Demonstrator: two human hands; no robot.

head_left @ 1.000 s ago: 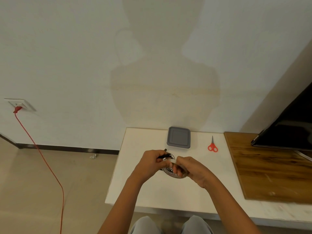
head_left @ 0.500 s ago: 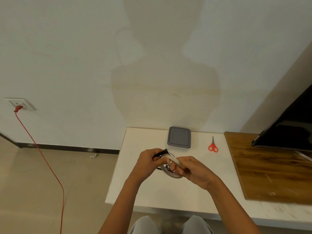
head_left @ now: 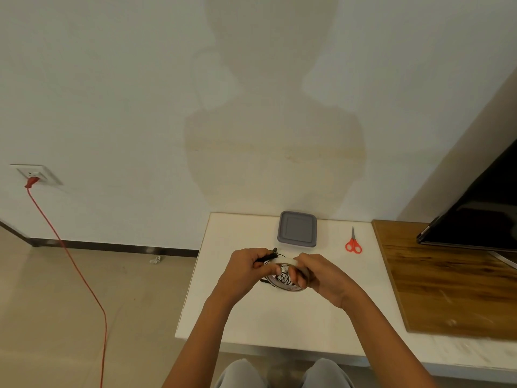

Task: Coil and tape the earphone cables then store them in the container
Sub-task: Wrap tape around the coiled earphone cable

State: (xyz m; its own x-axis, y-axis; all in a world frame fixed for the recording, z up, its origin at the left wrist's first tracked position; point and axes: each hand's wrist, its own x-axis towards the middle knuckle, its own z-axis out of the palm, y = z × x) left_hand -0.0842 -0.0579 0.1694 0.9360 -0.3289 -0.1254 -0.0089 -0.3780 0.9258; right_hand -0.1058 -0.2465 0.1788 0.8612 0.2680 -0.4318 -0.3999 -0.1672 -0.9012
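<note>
White-painted wall is filling the background, with a wall socket (head_left: pixel 36 175) at far left and a red cord (head_left: pixel 70 256) trailing down from it over the floor. Right of that, a white table (head_left: pixel 251 326) is carrying the work. Above it the left hand (head_left: pixel 246 271) is pinching the black earphone cable (head_left: pixel 268 257), one end poking out past the knuckles. A pale strip is stretching from there to the tape roll (head_left: pixel 291 288), which the right hand (head_left: pixel 321 278) is gripping, fingers curled round the ring. A second ago the hands were sitting closer together over the roll; now they are drawing slightly apart, the strip showing between them. Loose black loops are showing through the roll's hole, partly hidden by fingers. Behind the hands, the grey lidded container (head_left: pixel 297 229) is sitting closed near the wall, apart from the cable. Red scissors (head_left: pixel 353 243) are lying to its right, then a wooden board (head_left: pixel 453 289) and a dark screen (head_left: pixel 481 219) leaning.
</note>
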